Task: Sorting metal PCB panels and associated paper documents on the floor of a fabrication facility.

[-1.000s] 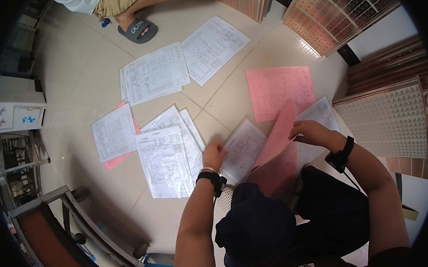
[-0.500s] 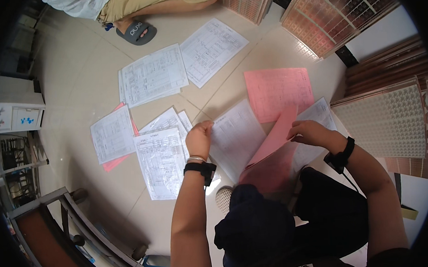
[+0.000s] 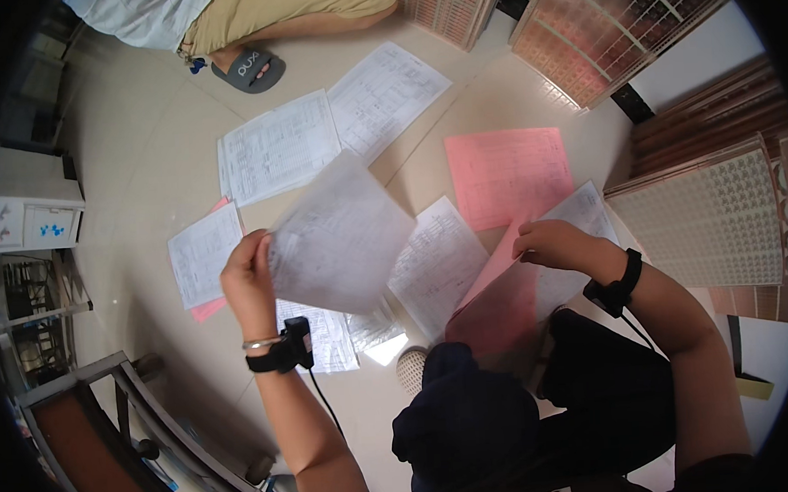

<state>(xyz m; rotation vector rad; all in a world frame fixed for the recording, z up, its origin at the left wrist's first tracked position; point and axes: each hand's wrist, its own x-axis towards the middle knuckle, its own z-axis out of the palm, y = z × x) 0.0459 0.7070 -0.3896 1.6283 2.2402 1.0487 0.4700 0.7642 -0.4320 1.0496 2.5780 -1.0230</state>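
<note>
My left hand (image 3: 250,285) pinches the left edge of a white printed sheet (image 3: 342,235), which hangs tilted in the air above other papers. My right hand (image 3: 556,245) grips the upper end of a pink sheet (image 3: 496,290), raised from the floor and bent. Between the two, a white printed form (image 3: 439,257) lies on the floor. Another white sheet (image 3: 584,214) lies partly hidden under my right hand. Beyond it a flat pink sheet (image 3: 508,173) rests on the tiles. Below my left hand, several white forms (image 3: 318,335) are partly covered by the lifted sheet.
White papers (image 3: 282,145) lie farther off, near a person's foot in a grey slipper (image 3: 249,70). At the left is a small white-and-pink stack (image 3: 207,251). Patterned panels (image 3: 615,34) lean at the right. A wheeled metal frame (image 3: 92,431) stands at the lower left.
My left hand has lifted the white sheet off the floor and carried it left, baring the form beneath. My right hand has shifted slightly left, still holding the pink sheet.
</note>
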